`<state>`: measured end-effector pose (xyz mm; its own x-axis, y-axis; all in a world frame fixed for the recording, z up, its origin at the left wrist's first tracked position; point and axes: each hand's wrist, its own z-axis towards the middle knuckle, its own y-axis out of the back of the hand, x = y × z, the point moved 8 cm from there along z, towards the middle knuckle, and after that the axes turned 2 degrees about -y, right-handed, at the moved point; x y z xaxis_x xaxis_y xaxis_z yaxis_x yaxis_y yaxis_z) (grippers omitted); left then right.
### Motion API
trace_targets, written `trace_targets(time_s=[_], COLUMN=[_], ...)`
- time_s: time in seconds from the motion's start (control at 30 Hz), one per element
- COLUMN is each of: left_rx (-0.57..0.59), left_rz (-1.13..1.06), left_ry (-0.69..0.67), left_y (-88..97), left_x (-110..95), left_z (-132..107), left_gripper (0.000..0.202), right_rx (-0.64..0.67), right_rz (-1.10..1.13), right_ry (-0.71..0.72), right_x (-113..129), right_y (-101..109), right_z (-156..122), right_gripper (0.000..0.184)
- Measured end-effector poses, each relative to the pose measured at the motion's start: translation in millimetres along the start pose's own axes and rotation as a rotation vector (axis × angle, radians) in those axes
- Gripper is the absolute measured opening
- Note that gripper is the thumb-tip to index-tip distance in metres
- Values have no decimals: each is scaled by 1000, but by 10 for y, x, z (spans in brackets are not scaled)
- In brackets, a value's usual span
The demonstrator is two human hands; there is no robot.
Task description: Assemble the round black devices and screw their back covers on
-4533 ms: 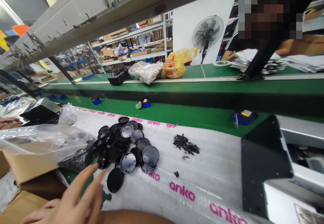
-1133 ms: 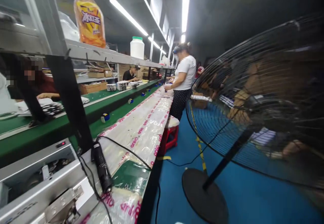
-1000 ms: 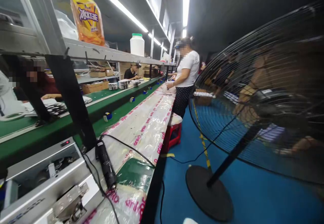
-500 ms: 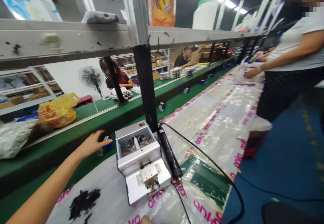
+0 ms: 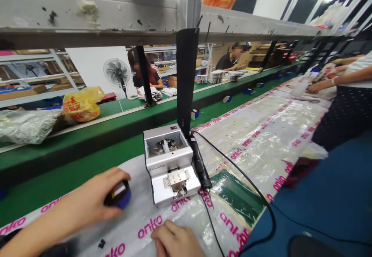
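My left hand [image 5: 87,199] is shut around a small blue-and-black roll [image 5: 119,194] with a pale label, lifted just above the plastic sheet. To the right of that roll stands a silver screw feeder [image 5: 170,164], its open hopper holding small metal screws. An electric screwdriver [image 5: 199,162] lies against the feeder's right side. My right hand [image 5: 174,239] rests on the pink-printed plastic sheet [image 5: 247,133] at the bottom of the view, holding nothing and close to the feeder's front edge.
A black cable runs from the screwdriver across the sheet. A black upright post rises behind the feeder, beside a green conveyor strip. A co-worker's hands work at the far right of the bench; other people sit across the line. A small black piece lies near my right hand.
The view has swung from the fan and aisle back to the bench. My left hand has picked up the blue roll from the green strip, and my right hand has come into view.
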<state>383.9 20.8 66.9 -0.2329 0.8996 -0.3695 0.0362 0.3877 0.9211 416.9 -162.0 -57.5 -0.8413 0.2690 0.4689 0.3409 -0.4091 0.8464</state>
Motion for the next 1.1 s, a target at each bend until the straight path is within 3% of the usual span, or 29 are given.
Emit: trace_targets(time_s=[0.13,0.23,0.3,0.4,0.47,0.53,0.63,0.73,0.83,0.93,1.0,1.1], left_rx=[152,129,86,-20,-126,-173,-143,-149,-165,-196,-243,-353], left_rz=[-81,-64,-94,-157,-96,59,237,267,262,193,120,-73], left_ry=[3,22,3,8,100,242,371,391,356,311,310,275], left_y=[-740,-1002,-978,-717,-490,-354,-393,-567,-723,-775,-728,-583], left_x=[-485,-597,-569,-373,-136,102,275,272,295,404,462,393], left_z=[-463,-543,-597,-731,-803,-816,-718,-627,-638,-678,-696,-708], left_gripper=[63,66,69,55,34,31,27,27,30,32,31,27], right_rx=[23,46,36,-35,-95,-113,-10,120,161,143,122,24], right_rz=[158,307,381,448,479,488,375,106,-121,-200,-123,98], right_ry=[47,25,4,1,32,102,306,482,597,758,779,589], right_x=[130,156,137,126,187,340,736,1080,1245,1314,1278,1066], right_y=[187,321,367,448,551,673,772,671,467,339,379,599], right_z=[-11,-31,-53,-78,-60,6,147,243,287,255,232,221], right_gripper=[21,20,21,19,19,20,23,27,35,23,21,19])
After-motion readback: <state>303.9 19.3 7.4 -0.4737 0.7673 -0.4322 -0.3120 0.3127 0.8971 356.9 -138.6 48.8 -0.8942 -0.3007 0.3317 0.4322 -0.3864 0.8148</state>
